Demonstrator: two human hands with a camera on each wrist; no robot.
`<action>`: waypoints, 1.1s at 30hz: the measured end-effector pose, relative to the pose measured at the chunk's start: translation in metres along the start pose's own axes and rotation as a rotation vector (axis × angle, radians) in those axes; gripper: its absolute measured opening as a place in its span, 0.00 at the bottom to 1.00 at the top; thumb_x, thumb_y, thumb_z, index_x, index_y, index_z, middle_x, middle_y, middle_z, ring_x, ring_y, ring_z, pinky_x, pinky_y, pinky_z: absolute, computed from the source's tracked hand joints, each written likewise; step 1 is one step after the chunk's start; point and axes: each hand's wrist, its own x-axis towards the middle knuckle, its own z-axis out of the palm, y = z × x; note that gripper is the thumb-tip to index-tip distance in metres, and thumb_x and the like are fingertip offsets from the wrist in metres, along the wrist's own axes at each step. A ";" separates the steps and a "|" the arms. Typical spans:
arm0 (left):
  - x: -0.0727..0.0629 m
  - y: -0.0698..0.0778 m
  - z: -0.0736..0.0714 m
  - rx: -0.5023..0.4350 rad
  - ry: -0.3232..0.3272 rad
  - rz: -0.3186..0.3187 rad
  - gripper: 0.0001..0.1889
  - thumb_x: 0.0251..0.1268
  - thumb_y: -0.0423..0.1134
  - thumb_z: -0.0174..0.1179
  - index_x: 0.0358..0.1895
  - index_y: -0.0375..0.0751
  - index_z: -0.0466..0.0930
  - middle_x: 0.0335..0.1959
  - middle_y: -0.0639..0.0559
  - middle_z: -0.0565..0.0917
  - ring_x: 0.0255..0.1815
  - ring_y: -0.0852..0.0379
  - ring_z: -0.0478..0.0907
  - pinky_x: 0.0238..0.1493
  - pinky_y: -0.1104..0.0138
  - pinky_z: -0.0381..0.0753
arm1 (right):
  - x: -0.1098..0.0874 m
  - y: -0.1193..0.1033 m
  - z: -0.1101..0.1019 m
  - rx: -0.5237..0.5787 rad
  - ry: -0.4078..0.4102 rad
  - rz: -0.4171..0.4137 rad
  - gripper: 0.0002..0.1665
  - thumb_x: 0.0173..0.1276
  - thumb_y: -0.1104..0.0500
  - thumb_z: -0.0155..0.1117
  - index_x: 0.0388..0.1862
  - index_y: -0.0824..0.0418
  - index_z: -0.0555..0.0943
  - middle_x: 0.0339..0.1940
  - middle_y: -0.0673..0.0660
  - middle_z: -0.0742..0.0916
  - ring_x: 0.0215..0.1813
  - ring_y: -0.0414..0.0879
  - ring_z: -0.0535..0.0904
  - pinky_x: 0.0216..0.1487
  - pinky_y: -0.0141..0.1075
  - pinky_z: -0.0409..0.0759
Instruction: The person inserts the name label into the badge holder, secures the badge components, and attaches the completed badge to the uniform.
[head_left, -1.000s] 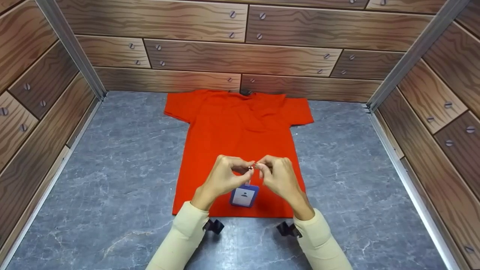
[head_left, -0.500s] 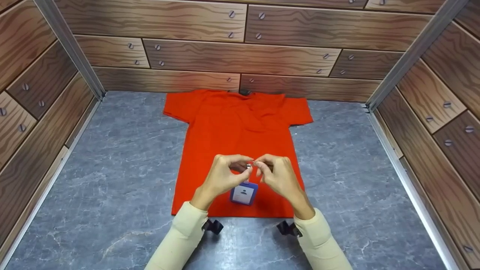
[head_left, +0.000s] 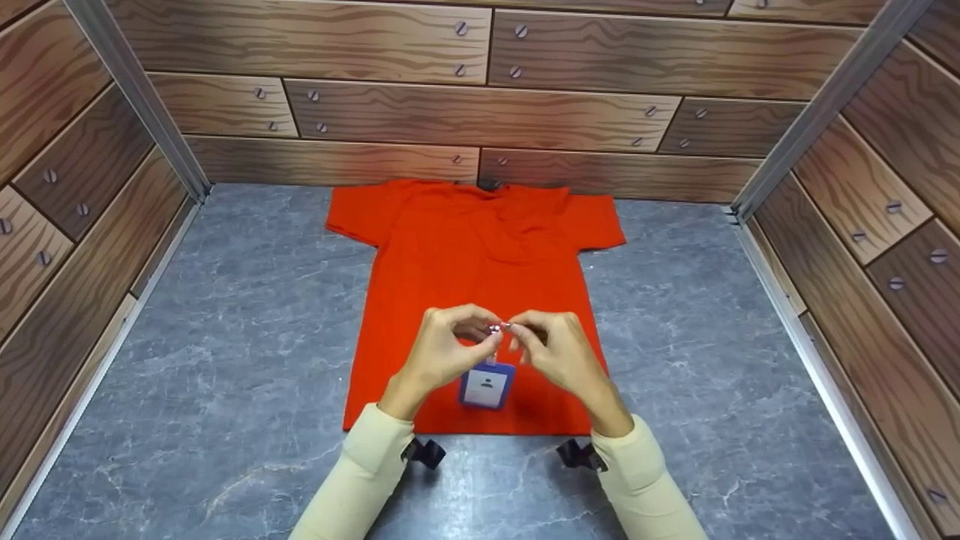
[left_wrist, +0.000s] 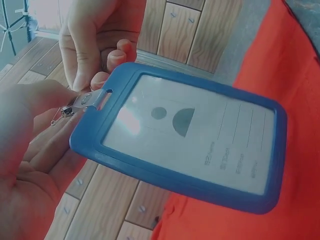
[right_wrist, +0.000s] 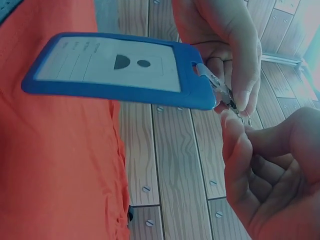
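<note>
A blue-framed ID badge (head_left: 486, 385) hangs over the lower part of a red T-shirt (head_left: 480, 277), its printed card facing up in the head view. My left hand (head_left: 442, 349) pinches the small metal clip (left_wrist: 66, 111) at the end of the badge's clear strap (left_wrist: 90, 99). Opposite it, the thumb and index finger of my right hand (head_left: 555, 349) pinch the thin wire pin (right_wrist: 245, 120) that sticks out from this clip. Both sets of fingertips meet closely, partly hiding the metal parts. In both wrist views the badge swings free of the fingers by its strap.
The T-shirt lies flat with its collar toward the back wall (head_left: 420, 112). Beneath it is a grey marbled surface (head_left: 247, 315). Wood-patterned panels with metal edges (head_left: 802, 322) enclose the sides. A black wrist mount (head_left: 425, 454) sits below each forearm.
My left hand has shifted slightly left and up, and the badge has risen a little with it. The pinching right fingers have stayed almost in place. The T-shirt has not moved.
</note>
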 end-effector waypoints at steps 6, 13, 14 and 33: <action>0.001 0.002 -0.001 -0.012 -0.021 -0.001 0.08 0.60 0.25 0.71 0.42 0.32 0.88 0.37 0.42 0.92 0.31 0.49 0.91 0.39 0.67 0.90 | -0.001 0.003 0.000 -0.003 0.021 -0.059 0.07 0.74 0.65 0.65 0.39 0.63 0.89 0.22 0.54 0.87 0.20 0.46 0.81 0.24 0.30 0.80; -0.001 -0.001 -0.003 -0.036 -0.054 0.023 0.08 0.62 0.31 0.72 0.44 0.39 0.89 0.38 0.47 0.92 0.32 0.54 0.91 0.39 0.67 0.90 | -0.001 0.006 -0.001 -0.002 0.030 -0.111 0.06 0.73 0.63 0.67 0.36 0.60 0.89 0.21 0.54 0.86 0.21 0.39 0.80 0.25 0.29 0.81; -0.001 -0.001 -0.003 -0.040 -0.059 0.025 0.08 0.63 0.32 0.72 0.44 0.40 0.89 0.38 0.48 0.92 0.32 0.54 0.91 0.39 0.67 0.90 | -0.001 0.006 -0.001 -0.001 0.030 -0.115 0.07 0.73 0.63 0.66 0.36 0.60 0.89 0.21 0.55 0.86 0.21 0.39 0.80 0.25 0.29 0.81; -0.002 -0.007 -0.002 -0.115 -0.054 0.088 0.10 0.63 0.35 0.73 0.45 0.37 0.92 0.39 0.45 0.93 0.32 0.56 0.91 0.39 0.63 0.90 | 0.000 0.002 0.002 0.126 0.013 -0.009 0.11 0.75 0.67 0.62 0.30 0.65 0.85 0.18 0.60 0.84 0.17 0.39 0.76 0.21 0.30 0.79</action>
